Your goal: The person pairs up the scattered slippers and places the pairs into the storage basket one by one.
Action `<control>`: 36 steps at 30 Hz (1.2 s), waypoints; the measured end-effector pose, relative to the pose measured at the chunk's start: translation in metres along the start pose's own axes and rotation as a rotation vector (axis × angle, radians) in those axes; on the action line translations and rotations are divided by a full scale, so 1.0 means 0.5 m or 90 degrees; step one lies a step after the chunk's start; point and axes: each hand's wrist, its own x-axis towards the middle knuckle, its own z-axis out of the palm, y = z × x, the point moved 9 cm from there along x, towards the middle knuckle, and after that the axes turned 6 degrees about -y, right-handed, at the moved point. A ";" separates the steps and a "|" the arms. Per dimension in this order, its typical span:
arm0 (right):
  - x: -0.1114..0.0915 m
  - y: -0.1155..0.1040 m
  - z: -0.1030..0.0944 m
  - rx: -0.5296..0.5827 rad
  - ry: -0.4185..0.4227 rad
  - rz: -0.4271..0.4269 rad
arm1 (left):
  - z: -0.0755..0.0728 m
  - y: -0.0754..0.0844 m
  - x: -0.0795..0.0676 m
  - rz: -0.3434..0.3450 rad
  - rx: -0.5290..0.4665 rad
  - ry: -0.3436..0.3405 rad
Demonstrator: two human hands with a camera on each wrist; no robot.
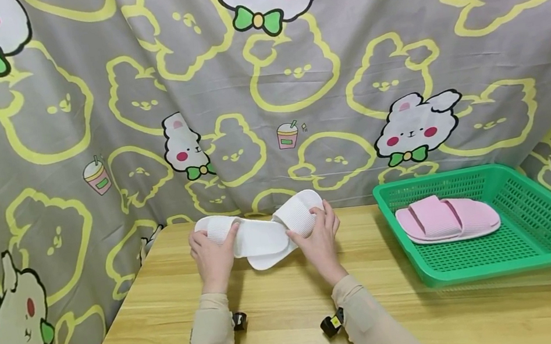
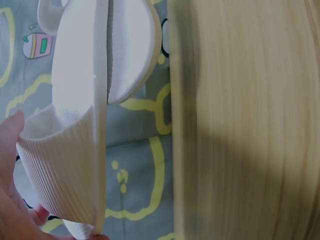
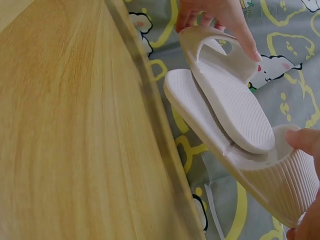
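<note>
Left of the green basket (image 1: 511,266), above the tabletop (image 1: 282,330), here's the action! The left hand (image 1: 215,258) pinches the far white slipper (image 1: 263,238) at its strapped end; the right hand (image 1: 321,240) pinches the near white slipper (image 1: 294,215), closer to the basket, the same way. The far one's heel overlaps the near one. Looks like a pairing-up step; next seems to call for steady grips while squaring that overlap. Pink slippers (image 1: 438,219) lie inside the basket.

Bright head view; soft shadows darken the wooden table (image 2: 250,100).
</note>
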 end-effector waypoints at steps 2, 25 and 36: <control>-0.001 -0.001 0.000 -0.003 0.001 -0.001 | 0.002 0.002 -0.002 -0.004 -0.001 -0.004; -0.005 -0.007 0.003 -0.012 0.010 -0.019 | 0.026 0.007 -0.012 -0.021 0.010 -0.031; -0.005 -0.006 0.004 -0.009 0.014 -0.022 | 0.030 0.012 -0.016 -0.016 0.010 -0.047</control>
